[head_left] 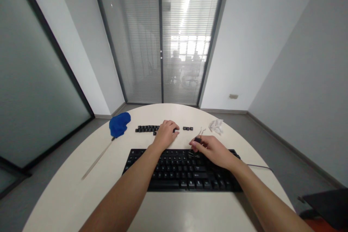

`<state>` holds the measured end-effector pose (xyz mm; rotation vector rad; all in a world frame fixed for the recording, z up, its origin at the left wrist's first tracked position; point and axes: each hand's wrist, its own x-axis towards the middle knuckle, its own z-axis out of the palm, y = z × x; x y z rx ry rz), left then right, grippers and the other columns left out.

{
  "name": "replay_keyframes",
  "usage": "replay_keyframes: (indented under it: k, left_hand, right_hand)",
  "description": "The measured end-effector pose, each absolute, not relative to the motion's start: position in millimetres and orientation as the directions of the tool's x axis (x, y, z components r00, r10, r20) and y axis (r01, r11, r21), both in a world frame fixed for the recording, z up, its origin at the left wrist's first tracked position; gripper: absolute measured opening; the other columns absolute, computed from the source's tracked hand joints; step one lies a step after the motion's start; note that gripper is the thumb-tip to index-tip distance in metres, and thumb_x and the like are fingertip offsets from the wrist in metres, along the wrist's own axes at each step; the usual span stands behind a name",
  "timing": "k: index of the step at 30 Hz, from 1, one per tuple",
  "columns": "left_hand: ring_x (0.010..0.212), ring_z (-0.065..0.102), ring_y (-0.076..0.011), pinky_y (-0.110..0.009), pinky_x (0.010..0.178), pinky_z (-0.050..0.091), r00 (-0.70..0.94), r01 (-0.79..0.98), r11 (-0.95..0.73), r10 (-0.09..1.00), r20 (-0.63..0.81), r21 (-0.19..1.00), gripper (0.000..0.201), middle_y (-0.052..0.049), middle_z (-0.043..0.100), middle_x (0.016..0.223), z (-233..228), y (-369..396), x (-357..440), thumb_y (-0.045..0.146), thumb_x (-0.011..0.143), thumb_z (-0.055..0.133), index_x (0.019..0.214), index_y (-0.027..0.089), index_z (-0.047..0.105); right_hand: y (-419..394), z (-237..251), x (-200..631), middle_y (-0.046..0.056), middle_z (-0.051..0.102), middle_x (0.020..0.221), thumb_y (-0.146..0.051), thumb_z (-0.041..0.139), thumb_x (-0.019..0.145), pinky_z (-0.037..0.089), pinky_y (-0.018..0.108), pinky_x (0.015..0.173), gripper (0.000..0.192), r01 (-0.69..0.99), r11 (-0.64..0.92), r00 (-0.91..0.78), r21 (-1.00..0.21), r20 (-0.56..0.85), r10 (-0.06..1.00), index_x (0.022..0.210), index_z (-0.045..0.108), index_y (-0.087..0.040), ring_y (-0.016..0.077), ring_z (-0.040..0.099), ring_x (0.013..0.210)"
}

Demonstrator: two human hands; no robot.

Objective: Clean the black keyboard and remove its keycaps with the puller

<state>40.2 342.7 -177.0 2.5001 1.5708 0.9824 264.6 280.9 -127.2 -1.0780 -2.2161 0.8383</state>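
Head view: L hand [165, 135] rests palm-down, fingers curled over the row of loose keycaps [148, 128] beyond the keyboard [174, 170]. R hand [213, 150] pinches a wire keycap puller [199, 136] at the kbd's far edge. Blue cloth [119, 124] lies left, crumpled tissue [216, 126] right, on the white table [67, 188].

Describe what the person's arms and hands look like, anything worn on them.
Both forearms are bare as far as the view shows, with no sleeves in sight. The left hand and right hand wear no gloves. No watch, bracelet or ring shows on either wrist or hand, though the fingers are too small to rule out a thin ring.
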Motion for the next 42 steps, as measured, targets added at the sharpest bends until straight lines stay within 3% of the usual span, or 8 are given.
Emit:
replay_keyframes:
  k: [6, 12, 16, 19, 25, 30, 33, 42]
  left_hand:
    - [0.082, 0.063, -0.0174, -0.026, 0.075, 0.046, 0.445, 0.708, -0.541, 0.841, 0.307, 0.454, 0.014, 0.0, 0.071, 0.089, -168, 328, 44, 0.029, 0.09, 0.059, 0.098, 0.023, 0.068]
    - [0.081, 0.066, -0.0178, -0.025, 0.071, 0.045, 0.518, 0.689, -0.524, 0.839, 0.165, 0.5, 0.019, -0.001, 0.073, 0.091, -154, 313, 46, 0.033, 0.088, 0.057, 0.097, 0.024, 0.07]
    - [0.074, 0.063, -0.0161, -0.023, 0.065, 0.043, 0.62, 0.593, -0.59, 0.769, 0.157, 0.548, 0.019, -0.002, 0.072, 0.085, -153, 306, 49, 0.028, 0.086, 0.057, 0.095, 0.021, 0.071]
    - [0.071, 0.061, -0.0152, -0.022, 0.062, 0.042, 0.659, 0.559, -0.633, 0.731, 0.177, 0.536, 0.017, -0.002, 0.07, 0.083, -155, 302, 49, 0.022, 0.079, 0.061, 0.092, 0.019, 0.071]
    - [0.078, 0.061, -0.0147, -0.022, 0.07, 0.045, 0.73, 0.423, -0.674, 0.649, 0.212, 0.606, 0.017, -0.001, 0.069, 0.087, -162, 306, 47, 0.022, 0.075, 0.07, 0.091, 0.019, 0.072]
    - [0.076, 0.06, -0.0143, -0.022, 0.068, 0.044, 0.716, 0.407, -0.625, 0.671, 0.192, 0.666, 0.032, -0.002, 0.068, 0.088, -167, 309, 47, 0.042, 0.073, 0.079, 0.094, 0.019, 0.073]
    - [0.077, 0.06, -0.0141, -0.022, 0.068, 0.044, 0.707, 0.393, -0.607, 0.68, 0.195, 0.691, 0.03, -0.002, 0.068, 0.089, -167, 310, 48, 0.039, 0.075, 0.078, 0.096, 0.019, 0.072]
    - [0.074, 0.058, -0.0138, -0.024, 0.07, 0.045, 0.665, 0.367, -0.511, 0.728, 0.165, 0.777, 0.021, -0.002, 0.069, 0.084, -161, 306, 51, 0.026, 0.075, 0.075, 0.093, 0.016, 0.071]
  right_hand:
    - [279, -129, 262, 0.003, 0.069, 0.076, -0.048, 0.05, 0.096, 0.045, 0.027, 0.068, 0.038, 0.518, 0.539, -0.598, -0.665, 0.169, 0.783, 0.083, 0.067, -0.018, 0.0179, 0.061, 0.071]
    - [277, -132, 262, 0.003, 0.071, 0.073, -0.05, 0.053, 0.093, 0.045, 0.027, 0.063, 0.037, 0.53, 0.567, -0.617, -0.631, 0.173, 0.768, 0.083, 0.07, -0.019, 0.0177, 0.059, 0.065]
    - [281, -131, 267, 0.003, 0.072, 0.073, -0.048, 0.052, 0.094, 0.046, 0.027, 0.061, 0.035, 0.542, 0.535, -0.598, -0.648, 0.15, 0.787, 0.081, 0.07, -0.02, 0.0189, 0.062, 0.064]
    - [284, -132, 270, 0.003, 0.075, 0.081, -0.048, 0.051, 0.094, 0.049, 0.029, 0.069, 0.035, 0.494, 0.511, -0.612, -0.703, 0.136, 0.779, 0.085, 0.071, -0.021, 0.021, 0.067, 0.074]
    - [290, -139, 271, 0.004, 0.075, 0.084, -0.048, 0.049, 0.095, 0.051, 0.031, 0.078, 0.036, 0.416, 0.47, -0.624, -0.779, 0.133, 0.77, 0.088, 0.071, -0.019, 0.0214, 0.069, 0.081]
    - [296, -148, 273, 0.006, 0.076, 0.083, -0.054, 0.051, 0.093, 0.051, 0.03, 0.071, 0.041, 0.381, 0.364, -0.578, -0.85, 0.089, 0.812, 0.091, 0.069, -0.017, 0.0217, 0.07, 0.08]
    - [298, -151, 274, 0.007, 0.076, 0.083, -0.057, 0.051, 0.092, 0.051, 0.03, 0.067, 0.044, 0.375, 0.338, -0.546, -0.863, 0.089, 0.833, 0.093, 0.068, -0.017, 0.0221, 0.071, 0.08]
    - [298, -151, 273, 0.005, 0.075, 0.083, -0.053, 0.049, 0.094, 0.053, 0.034, 0.08, 0.039, 0.397, 0.407, -0.531, -0.823, 0.156, 0.833, 0.094, 0.068, -0.018, 0.0225, 0.07, 0.082]
